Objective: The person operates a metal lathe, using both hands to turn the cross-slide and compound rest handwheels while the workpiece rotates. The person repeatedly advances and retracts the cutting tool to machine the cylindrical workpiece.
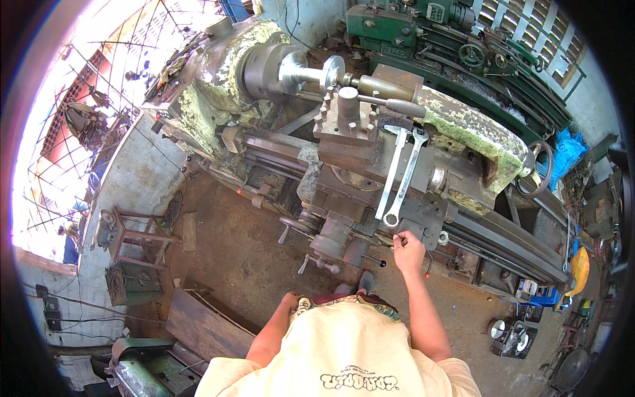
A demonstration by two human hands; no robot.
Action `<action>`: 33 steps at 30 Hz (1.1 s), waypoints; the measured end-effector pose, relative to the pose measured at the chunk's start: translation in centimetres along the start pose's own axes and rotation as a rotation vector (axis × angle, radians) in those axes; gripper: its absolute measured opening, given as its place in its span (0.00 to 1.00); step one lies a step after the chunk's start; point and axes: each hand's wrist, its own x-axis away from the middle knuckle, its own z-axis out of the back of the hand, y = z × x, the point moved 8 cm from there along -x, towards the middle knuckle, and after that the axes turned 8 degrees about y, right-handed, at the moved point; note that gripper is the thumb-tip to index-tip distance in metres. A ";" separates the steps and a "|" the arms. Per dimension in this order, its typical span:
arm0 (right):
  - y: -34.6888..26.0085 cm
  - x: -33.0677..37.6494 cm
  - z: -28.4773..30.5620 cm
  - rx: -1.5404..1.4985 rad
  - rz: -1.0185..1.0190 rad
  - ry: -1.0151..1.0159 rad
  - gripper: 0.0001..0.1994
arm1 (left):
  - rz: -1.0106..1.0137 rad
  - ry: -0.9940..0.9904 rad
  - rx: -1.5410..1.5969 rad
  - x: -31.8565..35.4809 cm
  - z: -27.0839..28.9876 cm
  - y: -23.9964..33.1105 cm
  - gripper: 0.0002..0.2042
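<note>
My right hand [409, 253] is at the front of the lathe's carriage, fingers pinched together by its near edge; what they grip is hidden. Just beyond it, a combination wrench [405, 177] and a vernier caliper [391, 173] lie side by side on the carriage. To their left stands the tool post [348, 118], with a long clamping handle [402, 107] reaching right. Behind it, a shiny flanged metal workpiece [333, 71] sits between the chuck [263, 71] and the tailstock [385, 87]. My left hand [292, 300] hangs low by my waist, its fingers mostly hidden.
Handwheels and levers [320, 255] jut toward me from the carriage. A green lathe [456, 53] stands behind. On the left are a small metal stand [140, 241] and a wooden board [208, 324]. Trays of parts [514, 341] rest on the floor at right.
</note>
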 end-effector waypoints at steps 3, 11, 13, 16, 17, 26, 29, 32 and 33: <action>0.0 0.0 0.0 -0.008 0.009 0.009 0.08 | -0.092 0.020 -0.210 -0.2 0.1 0.4 0.23; 0.1 0.0 -0.1 -0.019 -0.001 0.004 0.07 | -0.352 0.165 -0.203 0.5 0.8 2.3 0.19; 0.0 0.0 0.0 -0.011 -0.005 0.002 0.07 | -0.357 0.218 -0.120 0.7 1.1 2.5 0.18; 0.0 0.0 0.0 -0.020 -0.007 0.009 0.07 | -0.128 0.200 0.099 0.3 1.0 1.2 0.19; -0.1 0.0 0.0 -0.022 -0.002 0.016 0.07 | -0.089 0.201 0.114 0.3 0.9 1.1 0.19; -0.3 0.1 0.3 -0.033 0.003 0.027 0.07 | -0.337 0.151 -0.157 0.9 1.4 3.2 0.20; -0.3 0.1 0.3 -0.014 -0.029 -0.002 0.08 | -0.370 0.057 -0.339 0.5 0.6 3.1 0.24; -0.3 0.1 0.3 -0.015 -0.027 0.005 0.07 | -0.339 0.074 -0.369 0.1 0.5 2.8 0.22; -0.4 0.1 0.3 -0.021 -0.019 0.016 0.07 | -0.323 0.056 -0.414 0.0 0.1 2.5 0.19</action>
